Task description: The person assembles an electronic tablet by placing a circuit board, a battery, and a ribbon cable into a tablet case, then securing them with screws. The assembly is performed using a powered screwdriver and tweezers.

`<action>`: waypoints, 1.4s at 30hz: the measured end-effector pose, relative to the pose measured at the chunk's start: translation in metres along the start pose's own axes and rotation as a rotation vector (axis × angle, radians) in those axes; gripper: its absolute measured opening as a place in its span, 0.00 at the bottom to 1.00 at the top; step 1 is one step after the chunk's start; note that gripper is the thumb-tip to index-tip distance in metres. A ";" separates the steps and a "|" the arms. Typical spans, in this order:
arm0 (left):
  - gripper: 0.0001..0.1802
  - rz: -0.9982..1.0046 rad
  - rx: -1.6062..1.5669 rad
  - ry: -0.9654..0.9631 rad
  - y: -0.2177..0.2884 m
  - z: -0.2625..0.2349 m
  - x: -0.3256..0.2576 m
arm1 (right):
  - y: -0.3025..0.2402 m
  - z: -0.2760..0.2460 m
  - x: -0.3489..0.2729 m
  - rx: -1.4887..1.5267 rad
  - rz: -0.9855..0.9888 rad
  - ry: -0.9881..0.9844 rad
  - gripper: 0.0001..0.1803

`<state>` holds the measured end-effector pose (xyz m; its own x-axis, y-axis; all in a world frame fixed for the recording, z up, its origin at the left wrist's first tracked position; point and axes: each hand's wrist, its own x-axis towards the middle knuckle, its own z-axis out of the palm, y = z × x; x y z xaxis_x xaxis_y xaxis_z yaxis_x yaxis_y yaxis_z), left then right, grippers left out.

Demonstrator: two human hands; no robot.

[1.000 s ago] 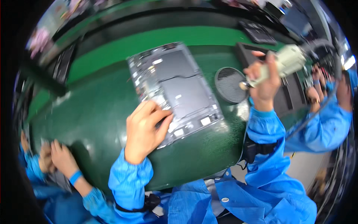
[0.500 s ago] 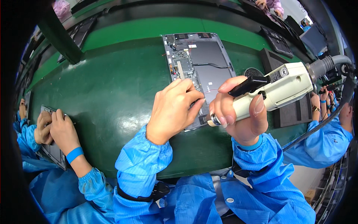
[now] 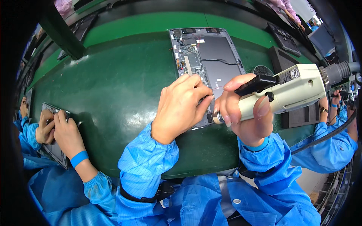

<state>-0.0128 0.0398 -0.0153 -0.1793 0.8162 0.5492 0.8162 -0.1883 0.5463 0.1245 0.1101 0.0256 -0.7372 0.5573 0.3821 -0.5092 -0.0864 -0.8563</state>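
Co-worker's hands: far to the left of the opened device, both rest on a second flat device at the near edge of the green worktop; a blue band sits on one wrist.
Worktop: a green mat that carries everything; the opened device lies on it, a little toward the far side.
Left hand: it lies on the near left corner of the opened device, fingers bent and pressed together, the tips touching the board area. It grips nothing that I can see; it seems to hold the device steady or to keep a small part in place.
Opened device: a thin grey housing without its cover, with a circuit board on its left part and dark flat panels on its right part. Its near edge is hidden under both hands.
Right hand: just beside the left hand, at the near right corner of the device, it is closed firmly around the electric screwdriver, a cream-coloured one with a black lever and a cable going off to the right.
Screwdriver tip: it points toward the near edge of the device, but the exact contact point is covered by the fingers.
Step, as I judge: fastening a screw at the near edge.
Next move needs: the tip straight on the screw, the device not shifting.
Dark trays: to the right of the device, partly behind the tool.
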 end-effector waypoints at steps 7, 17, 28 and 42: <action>0.04 0.017 0.008 -0.013 -0.002 -0.002 0.000 | -0.004 0.002 0.003 -0.229 0.076 -0.085 0.31; 0.07 0.012 -0.066 0.058 -0.002 0.001 0.001 | 0.006 0.013 0.001 -0.231 0.048 -0.010 0.17; 0.04 -0.032 -0.089 0.026 -0.004 0.008 -0.003 | -0.047 -0.078 -0.028 -0.436 -0.107 0.647 0.20; 0.19 -0.442 0.000 0.183 -0.010 0.003 0.000 | -0.032 -0.055 -0.072 -0.466 0.452 0.444 0.33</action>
<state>-0.0195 0.0438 -0.0228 -0.6031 0.7087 0.3661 0.6398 0.1556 0.7526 0.2179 0.1180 0.0064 -0.5320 0.8370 -0.1282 0.1085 -0.0828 -0.9906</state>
